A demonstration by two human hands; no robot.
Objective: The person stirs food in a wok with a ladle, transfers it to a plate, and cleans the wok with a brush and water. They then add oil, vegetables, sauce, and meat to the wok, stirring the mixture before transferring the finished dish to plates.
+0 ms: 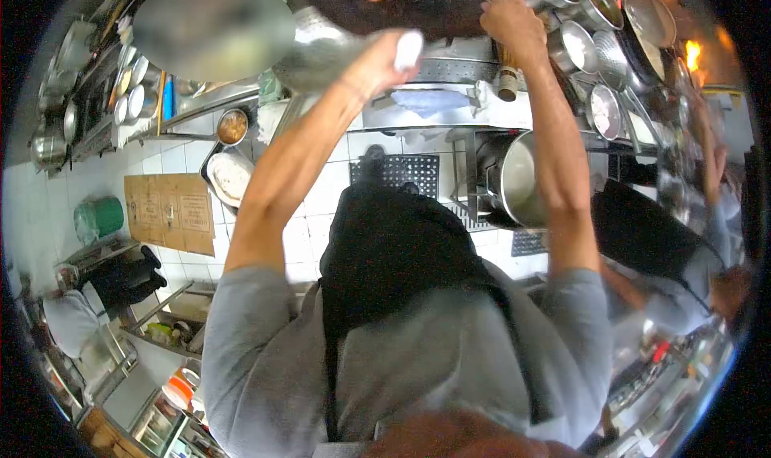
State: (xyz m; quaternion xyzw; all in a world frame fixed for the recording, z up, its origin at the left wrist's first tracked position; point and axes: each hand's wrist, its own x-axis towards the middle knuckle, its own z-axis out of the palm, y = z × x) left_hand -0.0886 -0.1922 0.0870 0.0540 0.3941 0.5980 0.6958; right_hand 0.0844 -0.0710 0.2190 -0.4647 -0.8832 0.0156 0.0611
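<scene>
A large dark wok (345, 0) with red and yellow pieces of food in it sits at the top of the view. My right hand (514, 24) is closed around a long-handled cooking utensil (507, 83). Its metal shaft reaches over the wok, where the head is out of sight, and its wooden end sticks out below my fist. My left hand (377, 63) is closed near the wok's lower left edge. Between its fingers is a small blurred white thing (408, 50); I cannot tell its kind.
Metal pots and a strainer (612, 56) crowd the right side, with a flame (692, 55) beyond. A co-worker (683, 265) stands at right, another person (76, 313) at lower left. A big pot (520, 178) stands below the counter. Cardboard (169, 210) lies on the tiled floor.
</scene>
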